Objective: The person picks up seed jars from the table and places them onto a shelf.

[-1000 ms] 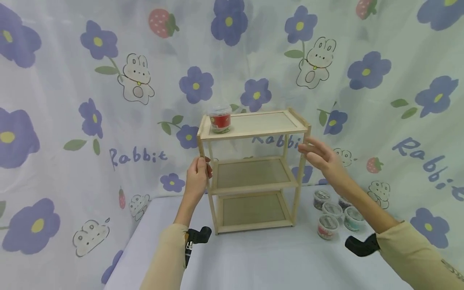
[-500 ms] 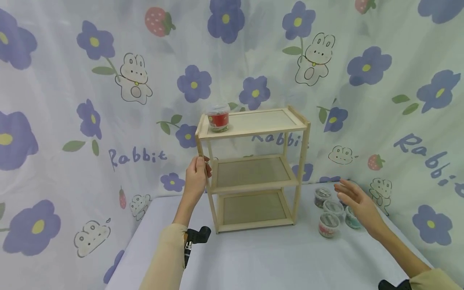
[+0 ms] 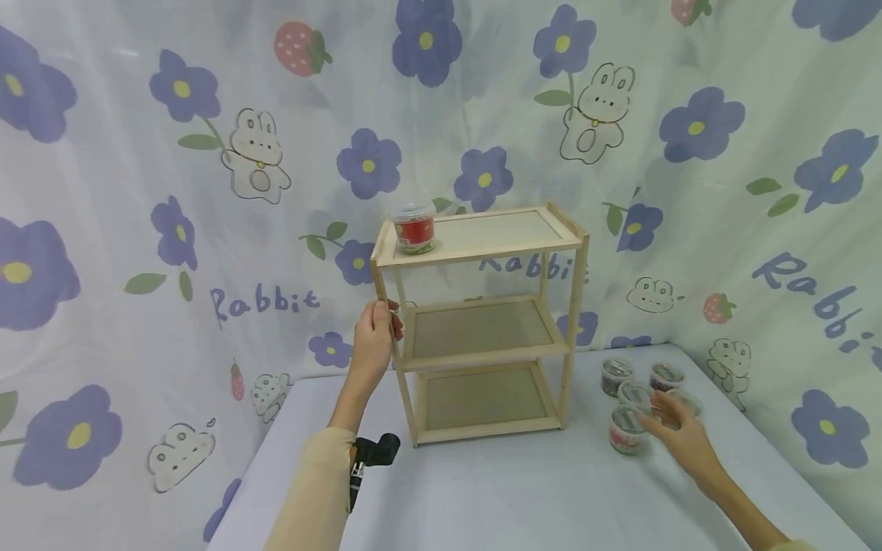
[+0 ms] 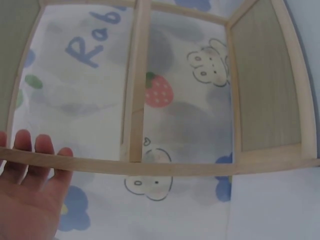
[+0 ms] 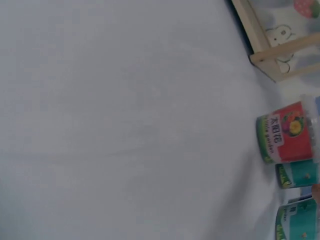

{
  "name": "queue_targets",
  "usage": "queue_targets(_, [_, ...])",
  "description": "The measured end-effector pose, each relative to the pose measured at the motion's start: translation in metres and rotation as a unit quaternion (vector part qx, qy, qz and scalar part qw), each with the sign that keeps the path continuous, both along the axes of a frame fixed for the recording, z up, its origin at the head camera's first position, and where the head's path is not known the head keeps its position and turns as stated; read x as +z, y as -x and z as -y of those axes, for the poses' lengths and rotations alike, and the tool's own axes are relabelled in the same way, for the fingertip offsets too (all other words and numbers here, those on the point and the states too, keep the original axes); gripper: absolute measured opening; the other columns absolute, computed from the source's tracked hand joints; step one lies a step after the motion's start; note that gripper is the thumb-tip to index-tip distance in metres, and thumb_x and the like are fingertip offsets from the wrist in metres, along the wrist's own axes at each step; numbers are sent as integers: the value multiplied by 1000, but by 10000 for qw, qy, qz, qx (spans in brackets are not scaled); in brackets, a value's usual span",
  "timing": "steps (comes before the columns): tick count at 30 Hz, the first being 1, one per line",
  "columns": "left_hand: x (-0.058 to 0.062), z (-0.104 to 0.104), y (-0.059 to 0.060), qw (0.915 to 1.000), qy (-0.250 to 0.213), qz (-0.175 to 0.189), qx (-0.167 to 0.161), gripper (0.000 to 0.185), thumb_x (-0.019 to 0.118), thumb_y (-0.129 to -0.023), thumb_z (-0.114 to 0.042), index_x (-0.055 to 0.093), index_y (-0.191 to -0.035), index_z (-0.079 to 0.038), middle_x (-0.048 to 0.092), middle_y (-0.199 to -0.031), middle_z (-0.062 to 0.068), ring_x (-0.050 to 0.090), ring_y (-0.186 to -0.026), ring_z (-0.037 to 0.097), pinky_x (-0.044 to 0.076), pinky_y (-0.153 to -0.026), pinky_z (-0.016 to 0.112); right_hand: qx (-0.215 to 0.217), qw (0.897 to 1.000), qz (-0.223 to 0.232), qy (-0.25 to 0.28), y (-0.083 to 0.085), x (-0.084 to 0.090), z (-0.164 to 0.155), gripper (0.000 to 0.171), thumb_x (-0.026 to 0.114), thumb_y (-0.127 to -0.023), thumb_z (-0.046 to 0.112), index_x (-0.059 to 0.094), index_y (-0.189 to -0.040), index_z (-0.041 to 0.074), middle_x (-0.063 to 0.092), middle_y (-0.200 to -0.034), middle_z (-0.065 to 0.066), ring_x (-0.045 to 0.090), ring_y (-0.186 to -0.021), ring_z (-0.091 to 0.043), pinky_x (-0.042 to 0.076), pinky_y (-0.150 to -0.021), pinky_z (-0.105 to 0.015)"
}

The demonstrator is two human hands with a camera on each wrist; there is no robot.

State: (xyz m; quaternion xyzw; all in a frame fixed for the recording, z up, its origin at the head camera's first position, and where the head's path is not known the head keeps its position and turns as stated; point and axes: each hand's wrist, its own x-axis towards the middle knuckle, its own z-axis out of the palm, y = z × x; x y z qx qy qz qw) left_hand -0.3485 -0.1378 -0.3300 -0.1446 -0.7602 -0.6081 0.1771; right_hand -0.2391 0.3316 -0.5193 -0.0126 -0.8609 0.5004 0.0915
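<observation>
A three-tier wooden shelf (image 3: 485,357) stands upright on the table. My left hand (image 3: 373,337) grips its left front post (image 4: 100,164), fingers wrapped behind the wood. On the top tier, at the left end, sits a clear plastic jar with a red label (image 3: 415,231). My right hand (image 3: 678,438) is over the cluster of lidded jars at the right, fingers loosely bent. Its fingertips are right beside a red-labelled jar (image 5: 287,132) and overlap the lids behind. Teal-labelled jars (image 5: 302,222) show below the red one in the right wrist view; my hand partly hides them in the head view.
Two more jars stand farther back, a dark-filled one (image 3: 615,377) and another at the rear right (image 3: 667,376). A white cloth covers the table (image 3: 496,490). Behind hangs a curtain (image 3: 310,229) printed with flowers and rabbits.
My right hand has left the shelf's right post and moved right and down to the jars. The left hand keeps its grip on the left post.
</observation>
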Motion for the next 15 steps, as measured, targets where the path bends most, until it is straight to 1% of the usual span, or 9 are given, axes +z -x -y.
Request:
queue_targets(1, [-1, 0, 0, 10000, 34, -39, 18, 40, 27, -110, -31, 54, -112, -2, 55, -88, 24, 57, -78, 34, 51, -75, 40, 8, 10000, 81, -12, 0, -5, 0, 81, 57, -101, 38, 14, -154, -4, 32, -151, -30, 35, -135, -44, 32, -90, 1])
queue_targets(2, [-1, 0, 1, 9999, 65, -76, 41, 40, 27, -110, -32, 54, -111, -2, 55, -87, 24, 57, -77, 32, 50, -74, 37, 29, 9999, 121, 9, -1, -9, 1, 81, 57, -101, 38, 13, -154, -4, 31, -151, -31, 33, -135, -45, 33, -98, -4])
queue_targets(4, [-2, -1, 1, 9998, 90, -154, 77, 42, 27, -110, -34, 54, -111, -2, 55, -87, 24, 57, -75, 31, 50, -72, 35, 64, 9998, 182, 90, -1, -16, 2, 83, 58, -100, 37, 10, -154, -5, 28, -152, -32, 30, -137, -46, 32, -111, -20])
queue_targets(5, [-2, -1, 1, 9998, 82, -173, 83, 42, 28, -110, -34, 54, -111, -2, 55, -86, 24, 57, -74, 30, 50, -71, 34, 54, 9996, 209, 156, -1, -19, 3, 84, 59, -100, 37, 10, -154, -5, 28, -152, -32, 29, -137, -46, 30, -115, -30])
queue_targets(6, [-3, -2, 0, 9997, 85, -185, 97, 42, 28, -110, -34, 54, -110, -2, 56, -86, 25, 57, -74, 31, 49, -70, 33, 52, 9994, 260, 216, 0, -22, 3, 86, 59, -100, 37, 8, -154, -5, 26, -152, -33, 28, -137, -46, 27, -116, -38])
queue_targets(8, [-3, -2, 0, 9997, 94, -193, 118, 42, 27, -110, -34, 55, -110, -2, 56, -86, 25, 57, -75, 33, 49, -70, 34, 60, 9988, 330, 369, 2, -26, 4, 89, 61, -99, 36, 5, -154, -7, 22, -154, -34, 24, -139, -47, 21, -113, -56])
queue_targets(12, [-2, -2, 0, 9997, 88, -181, 156, 41, 27, -110, -33, 55, -109, -3, 56, -86, 26, 57, -75, 36, 50, -70, 37, 34, 9960, 682, 574, 8, -34, 5, 96, 62, -98, 38, -2, -153, -8, 11, -156, -36, 17, -142, -52, 19, -113, -62])
queue_targets(15, [-2, -1, 0, 9995, 130, -210, 173, 41, 27, -110, -32, 55, -109, -2, 56, -85, 25, 57, -75, 36, 51, -71, 37, -41, 9934, 919, 686, 13, -39, 7, 99, 64, -97, 38, -3, -153, -9, 8, -155, -39, 16, -142, -55, 23, -114, -61])
